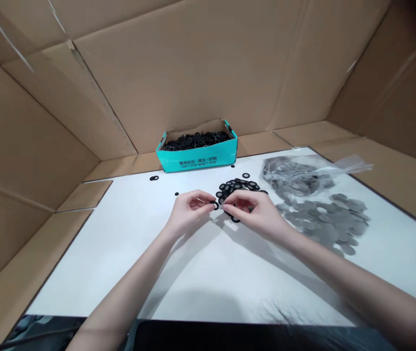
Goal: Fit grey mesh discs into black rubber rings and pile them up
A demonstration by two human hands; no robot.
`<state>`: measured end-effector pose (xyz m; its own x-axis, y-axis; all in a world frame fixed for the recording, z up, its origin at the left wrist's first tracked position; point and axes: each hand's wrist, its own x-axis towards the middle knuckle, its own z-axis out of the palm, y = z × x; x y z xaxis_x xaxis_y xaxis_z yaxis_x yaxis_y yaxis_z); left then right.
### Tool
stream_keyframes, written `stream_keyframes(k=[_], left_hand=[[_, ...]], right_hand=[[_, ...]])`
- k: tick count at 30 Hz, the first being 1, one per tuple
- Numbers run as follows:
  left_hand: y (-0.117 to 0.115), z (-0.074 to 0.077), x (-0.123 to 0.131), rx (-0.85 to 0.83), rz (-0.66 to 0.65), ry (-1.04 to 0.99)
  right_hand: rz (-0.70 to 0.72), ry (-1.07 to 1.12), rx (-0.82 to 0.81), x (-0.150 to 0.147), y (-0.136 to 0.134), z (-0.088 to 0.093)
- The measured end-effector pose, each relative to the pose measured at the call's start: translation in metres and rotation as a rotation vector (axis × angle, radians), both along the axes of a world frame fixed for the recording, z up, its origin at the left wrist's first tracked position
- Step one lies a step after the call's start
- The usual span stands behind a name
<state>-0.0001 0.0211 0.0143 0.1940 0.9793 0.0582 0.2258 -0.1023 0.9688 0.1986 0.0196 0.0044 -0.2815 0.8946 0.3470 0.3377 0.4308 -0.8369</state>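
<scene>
Between the thumb and forefinger of my left hand (191, 210) is a black ring (216, 205), its hole facing partly toward me. My right hand (253, 209) is closed in a pinch just to the right of that ring. A small grey disc (221, 206), mostly hidden, shows at its fingertips. Behind and partly under my right hand lies a heap of black rings (235, 185), several with grey discs inside them. To the right, loose grey mesh-like discs (334, 222) are spread over the white board.
A teal box (196, 160) full of black rings stands at the back. A clear plastic bag (299, 175) with grey discs lies at the back right. Some black rings (154, 178) lie at the left on the white board (120, 253). Cardboard walls (193, 68) surround the board.
</scene>
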Motion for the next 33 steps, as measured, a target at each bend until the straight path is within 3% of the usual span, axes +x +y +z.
stream_keyframes(k=[4, 10, 19, 26, 33], left_hand=[[-0.008, -0.007, 0.008, -0.029, 0.001, -0.015], [-0.016, -0.018, 0.011, 0.011, -0.005, -0.008], [-0.022, -0.021, 0.011, 0.011, -0.086, -0.035], [-0.023, -0.020, 0.011, -0.064, -0.145, -0.090], [-0.021, -0.021, 0.009, -0.006, -0.181, -0.098]], right_hand=[[-0.017, 0.038, 0.037, -0.004, -0.003, -0.013], [-0.015, -0.017, 0.154, 0.002, -0.008, -0.020], [-0.027, -0.083, 0.164, 0.006, -0.011, -0.025], [0.079, -0.204, 0.212, 0.009, -0.010, -0.031], [0.139, -0.203, 0.220, 0.008, -0.010, -0.033]])
